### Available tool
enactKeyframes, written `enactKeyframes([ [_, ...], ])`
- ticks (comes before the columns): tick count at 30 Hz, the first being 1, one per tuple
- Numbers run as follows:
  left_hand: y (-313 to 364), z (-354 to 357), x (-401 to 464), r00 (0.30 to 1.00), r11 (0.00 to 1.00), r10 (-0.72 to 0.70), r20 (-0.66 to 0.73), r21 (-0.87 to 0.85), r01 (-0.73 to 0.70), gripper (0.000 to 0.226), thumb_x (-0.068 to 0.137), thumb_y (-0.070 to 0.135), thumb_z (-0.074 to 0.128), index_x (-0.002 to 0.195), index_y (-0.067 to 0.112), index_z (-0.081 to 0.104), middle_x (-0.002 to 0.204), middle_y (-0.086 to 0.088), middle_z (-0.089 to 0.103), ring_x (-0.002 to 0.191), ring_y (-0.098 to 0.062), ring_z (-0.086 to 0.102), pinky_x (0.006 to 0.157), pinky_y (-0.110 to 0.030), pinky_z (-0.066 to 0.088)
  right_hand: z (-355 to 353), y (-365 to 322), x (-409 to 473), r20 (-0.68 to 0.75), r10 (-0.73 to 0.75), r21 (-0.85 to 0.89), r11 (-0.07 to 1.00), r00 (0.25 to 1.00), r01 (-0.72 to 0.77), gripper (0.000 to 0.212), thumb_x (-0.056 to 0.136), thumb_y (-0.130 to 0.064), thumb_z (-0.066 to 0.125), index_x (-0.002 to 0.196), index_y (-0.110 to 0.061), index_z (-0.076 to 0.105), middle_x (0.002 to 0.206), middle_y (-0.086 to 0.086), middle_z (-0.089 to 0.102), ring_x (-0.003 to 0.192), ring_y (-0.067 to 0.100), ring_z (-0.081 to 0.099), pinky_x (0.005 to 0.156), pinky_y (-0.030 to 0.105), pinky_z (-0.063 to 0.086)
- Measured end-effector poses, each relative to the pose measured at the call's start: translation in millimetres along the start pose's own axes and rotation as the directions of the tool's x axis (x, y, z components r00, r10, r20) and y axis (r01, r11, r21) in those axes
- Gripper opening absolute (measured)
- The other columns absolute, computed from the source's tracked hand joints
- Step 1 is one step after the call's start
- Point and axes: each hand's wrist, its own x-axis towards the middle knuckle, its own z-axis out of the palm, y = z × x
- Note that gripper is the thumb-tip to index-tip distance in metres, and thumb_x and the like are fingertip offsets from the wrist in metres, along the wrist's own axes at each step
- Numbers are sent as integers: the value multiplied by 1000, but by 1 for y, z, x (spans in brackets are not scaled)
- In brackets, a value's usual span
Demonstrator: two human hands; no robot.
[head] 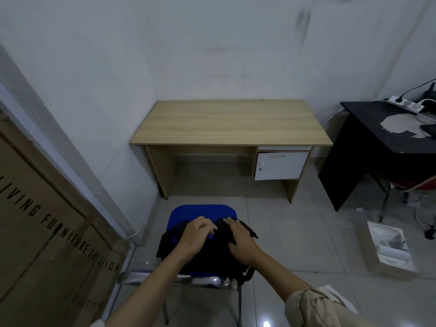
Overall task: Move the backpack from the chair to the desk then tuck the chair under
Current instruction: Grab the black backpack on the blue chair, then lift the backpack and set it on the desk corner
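Both hands, left & right, lie w/ fingers spread on black backpack, not gripping; it sits on blue chair facing desk.

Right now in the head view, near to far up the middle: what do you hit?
chair back rail → backpack with left hand and right hand on it → bare blue seat front → floor tiles → desk → wall
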Motion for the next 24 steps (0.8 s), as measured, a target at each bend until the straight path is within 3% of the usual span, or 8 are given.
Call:
enactKeyframes([
  [4,56,14,24,1000,983,10,-9,-182,-12,19,68,22,49,64,14,66,94,-17,62,93,-28,57,81,-32,43,-39,-4,17,-138,-96,72,992,986,106,67,81,3,53,143,-10,31,148,15,37,140,34,27,117,47,24],
  [6,87,17,38,997,937,-67,-48,-346,47,21,67,24,48,64,15,67,91,-18,65,88,-27,59,72,-32,44,-61,-1,22,-254,-119,106,983,960,150,71,86,-3,57,147,-15,22,155,9,26,145,27,15,120,44,16],
  [9,132,16,58,976,754,-201,-80,-648,102,40,75,15,43,43,14,65,55,-4,67,59,-15,59,54,-23,46,-87,14,21,-436,-59,177,973,898,149,81,93,-22,60,151,-28,3,161,-4,2,146,13,-6,117,34,9],
  [11,160,17,65,965,608,-248,-87,-789,85,39,75,10,39,42,9,59,41,0,59,56,-16,56,57,-22,46,-96,27,13,-521,18,267,953,853,143,83,93,-36,58,150,-34,-3,161,-5,-3,144,6,-6,117,34,10],
  [14,198,27,65,965,465,-252,-66,-883,61,20,75,8,36,58,8,48,59,-4,52,68,-21,56,71,-30,46,-92,51,-8,-520,107,374,920,848,113,91,84,-65,54,145,-47,-10,161,-13,-5,146,6,-2,120,42,14],
  [18,242,57,64,985,398,-170,-20,-916,50,15,72,9,36,59,11,44,73,-7,49,74,-22,56,77,-34,43,-87,90,-28,-468,93,79,995,879,-63,125,54,-92,53,144,-42,-19,157,-17,-9,145,4,-6,119,48,-2],
  [20,260,74,61,994,394,-103,30,-916,69,15,64,9,40,50,10,45,71,-8,49,72,-21,54,78,-33,41,-104,103,-26,-507,104,9,993,856,-115,130,50,-95,49,147,-36,-15,158,-13,-2,145,7,1,119,52,-2],
  [24,287,108,64,995,443,41,95,-894,67,21,64,12,41,44,12,43,71,-9,45,71,-21,51,78,-32,38,-158,107,-6,-595,56,18,998,801,-56,119,50,-91,55,143,-22,23,142,-6,38,136,16,32,119,56,6],
])
